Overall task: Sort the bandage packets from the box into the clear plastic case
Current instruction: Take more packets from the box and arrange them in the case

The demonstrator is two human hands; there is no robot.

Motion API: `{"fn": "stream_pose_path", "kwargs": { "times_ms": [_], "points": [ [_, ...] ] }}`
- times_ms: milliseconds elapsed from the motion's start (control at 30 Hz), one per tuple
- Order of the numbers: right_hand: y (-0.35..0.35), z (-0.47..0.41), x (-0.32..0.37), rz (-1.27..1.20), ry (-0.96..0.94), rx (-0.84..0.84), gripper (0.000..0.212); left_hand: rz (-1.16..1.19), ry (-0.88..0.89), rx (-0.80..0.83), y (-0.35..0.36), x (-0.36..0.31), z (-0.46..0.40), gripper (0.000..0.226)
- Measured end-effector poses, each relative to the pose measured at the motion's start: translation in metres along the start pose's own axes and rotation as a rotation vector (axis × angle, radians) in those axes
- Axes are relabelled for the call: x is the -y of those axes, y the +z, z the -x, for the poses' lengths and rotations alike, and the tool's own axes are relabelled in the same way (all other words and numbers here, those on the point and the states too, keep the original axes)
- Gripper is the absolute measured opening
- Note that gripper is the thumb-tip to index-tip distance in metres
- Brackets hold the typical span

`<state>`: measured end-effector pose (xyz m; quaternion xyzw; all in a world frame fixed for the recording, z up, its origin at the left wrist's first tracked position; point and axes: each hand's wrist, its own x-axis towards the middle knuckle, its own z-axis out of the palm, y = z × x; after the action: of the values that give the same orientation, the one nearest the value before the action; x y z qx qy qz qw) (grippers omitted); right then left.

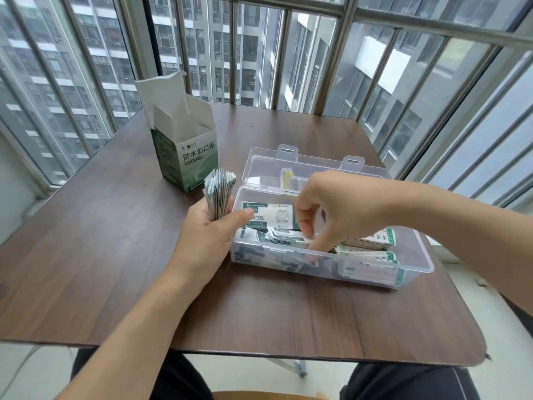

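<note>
My left hand [210, 226] clamps a fanned stack of packets [219, 194] beside the clear case [415, 264]; my right hand [326, 215] pinches packets inside it (blurred). Loosen my left and they'd spill across the worktop [115, 255].

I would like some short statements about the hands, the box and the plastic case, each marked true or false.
1. The left hand holds a stack of packets. True.
2. The lid of the clear case is closed. False: it stands open behind the case.
3. The right hand reaches into the case. True.
4. The green and white box lies flat on the table. False: it stands upright with its flaps open.
5. The case holds no packets. False: several packets already lie in it.
</note>
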<state>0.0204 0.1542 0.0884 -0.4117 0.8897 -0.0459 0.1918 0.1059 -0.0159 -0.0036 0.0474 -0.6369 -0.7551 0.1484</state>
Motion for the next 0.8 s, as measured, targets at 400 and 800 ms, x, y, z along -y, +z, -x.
{"fn": "stream_pose_path", "kwargs": {
  "times_ms": [400, 800],
  "points": [
    [-0.030, 0.012, 0.009, -0.061, 0.048, -0.083, 0.023, -0.057, 0.017, -0.027, 0.002, -0.005, 0.003, 0.033],
    [0.001, -0.020, 0.042, 0.415, -0.031, -0.220, 0.011, -0.111, 0.081, 0.010, 0.000, -0.003, 0.002, 0.025]
  ]
}}
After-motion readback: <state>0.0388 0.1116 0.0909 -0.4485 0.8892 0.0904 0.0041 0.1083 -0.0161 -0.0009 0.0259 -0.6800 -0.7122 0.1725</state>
